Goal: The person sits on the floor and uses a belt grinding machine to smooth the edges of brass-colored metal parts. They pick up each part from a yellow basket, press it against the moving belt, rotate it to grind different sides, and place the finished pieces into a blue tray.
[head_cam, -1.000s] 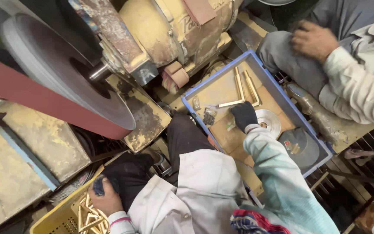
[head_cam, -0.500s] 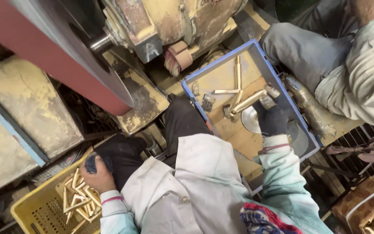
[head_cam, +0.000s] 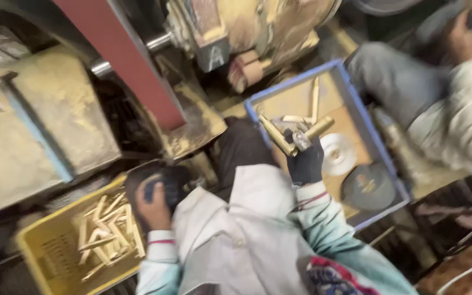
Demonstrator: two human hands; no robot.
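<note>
The right hand [head_cam: 305,159], in a dark knitted glove, was raised over the near left corner of the shallow blue-rimmed rectangular tray [head_cam: 356,104], its fingers curled tight around a brass-coloured angled metal fitting [head_cam: 293,136] whose arms stuck out to either side of the fist. Farther into that tray lay loose brass rods [head_cam: 314,95], and at the gloved hand's right rested a white round disc [head_cam: 338,153] and a grey round abrasive disc [head_cam: 368,186]. Well to the tray's left, the bare left hand [head_cam: 153,205] had its fingers bent over a dark blue lump [head_cam: 149,191], at the edge of a yellow plastic crate [head_cam: 50,257] of short brass pieces [head_cam: 107,229]. Beyond the tray's right rim sat another person in a pale sleeve [head_cam: 465,125].
</note>
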